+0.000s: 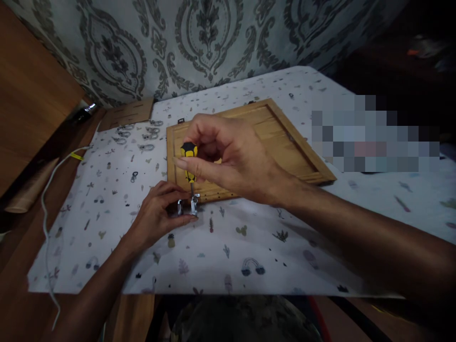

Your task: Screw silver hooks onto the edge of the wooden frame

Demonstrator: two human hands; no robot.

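Note:
My right hand [228,156] pinches the black-and-yellow handle of a small screwdriver [189,156], held upright with its tip down on a small metal bracket [188,206]. My left hand [156,213] grips that bracket at the near edge of a wooden panel [285,137], which lies flat on a patterned white sheet [221,247]. A row of small holes runs along the panel's near edge.
Several metal hooks [140,135] lie on the sheet at the back left beside a piece of cardboard [128,114]. A white cable [48,190] trails down the left side. A patterned wall stands behind. A blurred patch covers the right.

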